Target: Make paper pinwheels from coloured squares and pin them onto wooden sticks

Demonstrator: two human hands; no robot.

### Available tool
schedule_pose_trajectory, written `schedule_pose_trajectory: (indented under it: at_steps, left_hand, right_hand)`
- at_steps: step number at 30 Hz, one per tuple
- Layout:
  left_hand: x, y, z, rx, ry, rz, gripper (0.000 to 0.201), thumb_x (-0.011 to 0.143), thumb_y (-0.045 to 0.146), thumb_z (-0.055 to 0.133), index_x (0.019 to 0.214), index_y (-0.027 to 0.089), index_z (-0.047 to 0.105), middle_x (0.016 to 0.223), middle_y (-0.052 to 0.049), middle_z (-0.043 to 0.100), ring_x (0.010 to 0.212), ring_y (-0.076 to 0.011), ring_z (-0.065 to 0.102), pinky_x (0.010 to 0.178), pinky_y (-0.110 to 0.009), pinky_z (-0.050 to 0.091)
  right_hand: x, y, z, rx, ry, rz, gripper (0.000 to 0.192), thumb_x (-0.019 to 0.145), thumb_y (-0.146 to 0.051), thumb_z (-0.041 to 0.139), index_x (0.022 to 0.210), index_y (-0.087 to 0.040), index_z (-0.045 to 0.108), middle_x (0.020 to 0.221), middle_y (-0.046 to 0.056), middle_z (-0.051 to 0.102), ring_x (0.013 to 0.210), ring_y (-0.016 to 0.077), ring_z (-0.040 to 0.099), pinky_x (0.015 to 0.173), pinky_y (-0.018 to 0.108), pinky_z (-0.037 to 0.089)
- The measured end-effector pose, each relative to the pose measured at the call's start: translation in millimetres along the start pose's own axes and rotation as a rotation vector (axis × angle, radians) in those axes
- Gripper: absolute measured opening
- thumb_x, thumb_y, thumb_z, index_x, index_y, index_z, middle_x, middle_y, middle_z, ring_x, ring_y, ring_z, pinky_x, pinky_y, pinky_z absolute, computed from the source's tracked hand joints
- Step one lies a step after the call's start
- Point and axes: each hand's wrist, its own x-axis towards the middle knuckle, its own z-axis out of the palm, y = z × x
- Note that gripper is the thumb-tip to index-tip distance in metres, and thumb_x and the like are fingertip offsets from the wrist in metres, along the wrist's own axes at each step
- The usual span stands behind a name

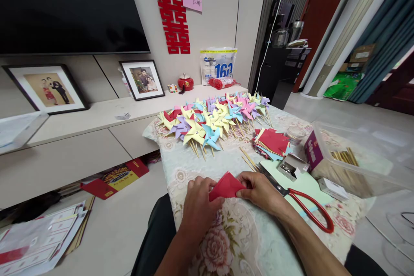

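Note:
A red sheet of paper [227,186], folded into a triangle, is held between my two hands just above the flowered tablecloth. My left hand [201,198] pinches its left corner, thumb in front. On the other side my right hand [257,187] grips the right corner with thumb and fingers. Scissors with red handles [310,209] lie by my right forearm. Beyond my right hand is a stack of coloured paper squares [273,142], red on top. Loose wooden sticks [248,159] rest nearby. Many finished paper pinwheels [210,123] on sticks cover the far part of the table.
A small open box of metal pieces [291,168] sits on pale green paper [270,168]. Right of it are a white box [333,188], a clear bin [365,168] holding sticks, and a round clear tub [295,133]. A low cabinet [106,114] runs behind the table.

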Motion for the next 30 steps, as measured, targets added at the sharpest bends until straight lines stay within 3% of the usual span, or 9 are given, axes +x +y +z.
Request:
schedule_pose_trajectory:
  at_steps: [1,3,7,9,12,15,22,25,30]
  left_hand:
    - [0.3,-1.1,-1.5,-0.046,0.0,-0.003,0.02,0.07,0.018,0.064,0.089,0.018,0.07,0.093,-0.009,0.063,0.095,-0.0301,0.055,0.086,-0.046,0.047]
    - [0.2,-3.9,-3.5,-0.201,0.018,-0.024,0.021,0.068,0.02,0.066,0.088,0.018,0.07,0.098,-0.009,0.064,0.099,-0.0295,0.057,0.089,-0.047,0.046]
    - [-6.4,-5.5,-0.4,-0.758,0.034,-0.231,0.063,0.065,0.029,0.074,0.125,0.015,0.058,0.119,-0.014,0.065,0.1,-0.0259,0.064,0.086,-0.042,0.051]
    - [-11.7,-0.4,4.3,-1.037,-0.024,-0.325,0.078,0.064,0.03,0.08,0.134,0.014,0.051,0.113,-0.013,0.07,0.091,-0.0233,0.068,0.083,-0.039,0.053]
    - [-17.0,12.6,11.9,-1.273,-0.055,-0.374,0.049,0.058,0.029,0.086,0.101,0.013,0.071,0.088,-0.008,0.076,0.086,-0.023,0.07,0.083,-0.035,0.053]
    - [-16.8,22.8,17.1,-1.299,-0.063,-0.386,0.028,0.062,0.033,0.085,0.08,0.013,0.076,0.071,-0.005,0.075,0.069,-0.0181,0.067,0.074,-0.031,0.053]
    - [-14.4,31.0,21.4,-1.228,0.021,-0.481,0.024,0.067,0.035,0.081,0.07,0.012,0.075,0.058,-0.003,0.07,0.054,-0.0141,0.06,0.058,-0.026,0.049]
    - [-16.6,39.2,20.6,-1.092,0.001,-0.476,0.023,0.069,0.034,0.076,0.059,0.014,0.071,0.05,-0.001,0.065,0.048,-0.0122,0.056,0.051,-0.023,0.043]
    - [-16.9,48.8,19.5,-0.955,-0.038,-0.488,0.019,0.067,0.033,0.073,0.058,0.016,0.071,0.05,-0.001,0.066,0.048,-0.0141,0.058,0.05,-0.024,0.042]
  right_hand:
    - [0.0,-0.5,-0.6,0.037,-0.007,-0.007,0.004,0.07,-0.021,0.069,0.069,-0.018,0.066,0.061,-0.005,0.05,0.059,0.0121,0.042,0.054,0.024,0.029]
    - [0.2,-1.7,-2.1,0.119,-0.01,-0.011,0.017,0.072,-0.028,0.068,0.061,-0.018,0.059,0.058,-0.006,0.044,0.057,0.0114,0.038,0.053,0.024,0.026]
    - [0.5,-4.7,-3.6,0.312,-0.02,0.021,0.032,0.072,-0.046,0.069,0.062,-0.02,0.053,0.056,-0.006,0.042,0.054,0.0105,0.034,0.051,0.024,0.025]
    - [0.0,-6.4,-2.5,0.401,-0.031,0.043,0.038,0.071,-0.053,0.07,0.064,-0.02,0.052,0.057,-0.006,0.043,0.052,0.0102,0.034,0.05,0.024,0.025]
    - [-1.1,-7.5,0.6,0.507,-0.051,0.061,0.042,0.069,-0.057,0.073,0.067,-0.02,0.055,0.059,-0.005,0.048,0.053,0.0105,0.039,0.052,0.024,0.029]
    - [-2.2,-7.0,2.6,0.645,-0.091,0.073,0.042,0.065,-0.054,0.081,0.067,-0.019,0.057,0.061,-0.004,0.055,0.055,0.0107,0.043,0.055,0.025,0.034]
    - [-4.3,-10.8,0.4,0.798,-0.171,0.046,0.044,0.061,-0.049,0.087,0.082,-0.018,0.065,0.075,0.0,0.069,0.064,0.0146,0.059,0.06,0.026,0.042]
    - [-4.4,-12.0,1.3,0.835,-0.153,0.047,0.045,0.061,-0.045,0.089,0.087,-0.019,0.064,0.081,0.002,0.072,0.07,0.0174,0.065,0.066,0.029,0.048]
    - [-3.6,-10.8,4.4,0.855,-0.078,0.081,0.061,0.06,-0.036,0.09,0.111,-0.019,0.063,0.071,-0.003,0.069,0.057,0.0127,0.061,0.057,0.025,0.044]
